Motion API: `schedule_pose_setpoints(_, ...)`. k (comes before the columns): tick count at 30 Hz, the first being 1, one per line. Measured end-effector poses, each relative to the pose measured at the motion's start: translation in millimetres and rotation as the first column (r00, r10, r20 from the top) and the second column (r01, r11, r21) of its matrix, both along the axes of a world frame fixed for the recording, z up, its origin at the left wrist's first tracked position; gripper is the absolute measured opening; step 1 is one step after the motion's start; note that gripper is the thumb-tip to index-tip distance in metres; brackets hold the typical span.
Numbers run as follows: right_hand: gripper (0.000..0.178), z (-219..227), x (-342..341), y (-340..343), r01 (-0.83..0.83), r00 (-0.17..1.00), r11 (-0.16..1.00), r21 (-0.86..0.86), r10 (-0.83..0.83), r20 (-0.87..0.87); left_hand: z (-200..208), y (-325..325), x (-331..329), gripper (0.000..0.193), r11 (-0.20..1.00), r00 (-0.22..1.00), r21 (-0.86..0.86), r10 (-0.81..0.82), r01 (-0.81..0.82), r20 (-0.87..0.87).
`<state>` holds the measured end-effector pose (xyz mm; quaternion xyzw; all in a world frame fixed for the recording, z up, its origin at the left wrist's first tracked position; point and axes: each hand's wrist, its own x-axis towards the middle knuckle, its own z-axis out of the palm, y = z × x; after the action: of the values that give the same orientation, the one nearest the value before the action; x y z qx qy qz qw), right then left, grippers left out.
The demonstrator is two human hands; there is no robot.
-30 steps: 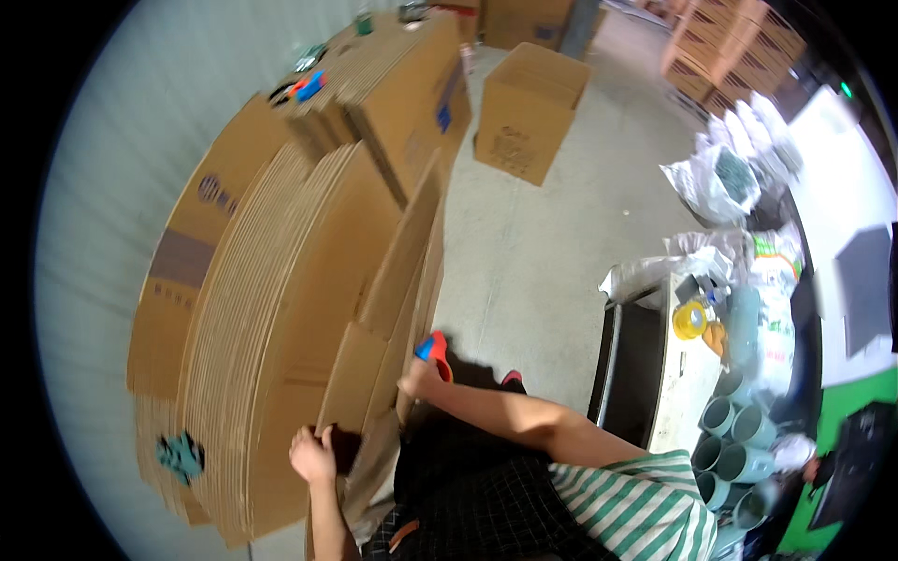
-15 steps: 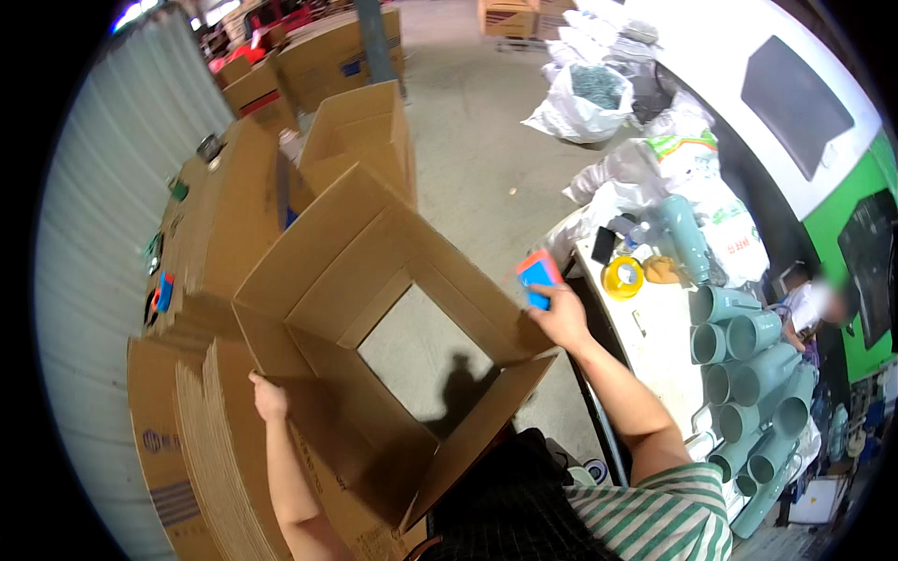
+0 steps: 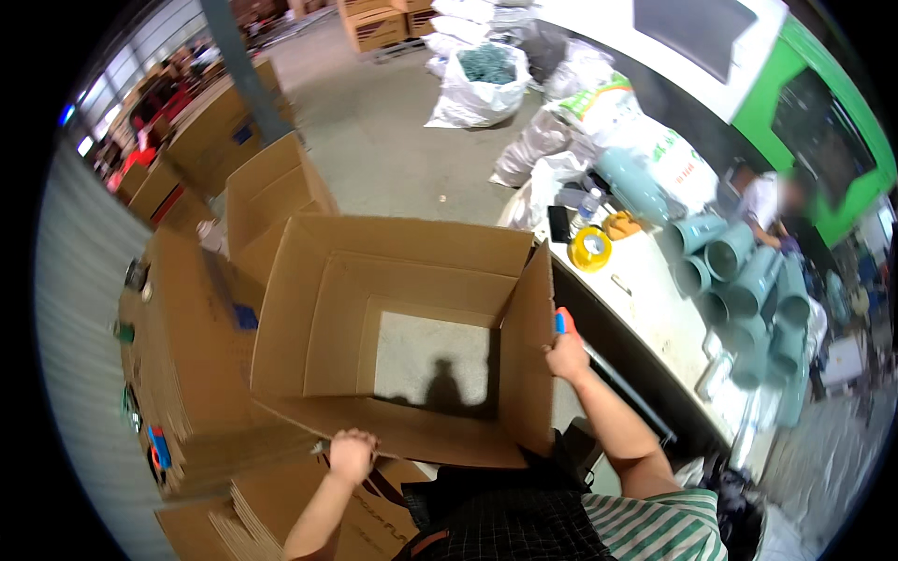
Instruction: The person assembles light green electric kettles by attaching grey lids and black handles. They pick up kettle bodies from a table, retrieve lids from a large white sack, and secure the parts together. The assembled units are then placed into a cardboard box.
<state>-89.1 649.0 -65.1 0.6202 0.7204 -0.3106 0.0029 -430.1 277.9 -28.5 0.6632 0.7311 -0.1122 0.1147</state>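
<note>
A large open cardboard box (image 3: 412, 238) is in front of me, and the floor shows through its uncovered bottom. At its near left edge, my left hand (image 3: 354, 455) is closed on the cardboard. My right hand (image 3: 567, 357), by the outer right wall, is closed round a blue and orange-red tool (image 3: 563, 323) that looks like a tape dispenser. Most of that tool is hidden behind the wall and my fingers. Whether my right hand also grips the box, I cannot tell.
On the right, a white table (image 3: 645, 309) holds a yellow tape roll (image 3: 590, 250), a bottle (image 3: 586, 208) and several grey-green tubes (image 3: 748, 280). Stacked flat cardboard (image 3: 201, 346) stands left, with another blue-and-orange tool (image 3: 160, 448) on it. A person (image 3: 762, 201) is beyond the tubes.
The box has turned and levelled in front of me. My left hand moved right along the near side; my right hand went lower, bringing the tool against the right wall. The view has swung rightward.
</note>
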Motion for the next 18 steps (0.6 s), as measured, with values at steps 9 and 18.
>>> schedule_pose_setpoints(9,0.033,-7.2,-11.2,-39.6,0.011,0.934,0.968,0.249,-0.099,0.343,51.0,60.5,-109.1,0.080,0.786,0.887,0.416,0.374,-0.458,0.269)
schedule_pose_setpoints(18,0.046,-292.7,-109.5,-99.0,-0.552,0.827,0.739,0.386,0.423,0.371,-284.5,77.8,-96.1,0.087,0.950,0.981,-0.301,-0.022,0.080,0.192)
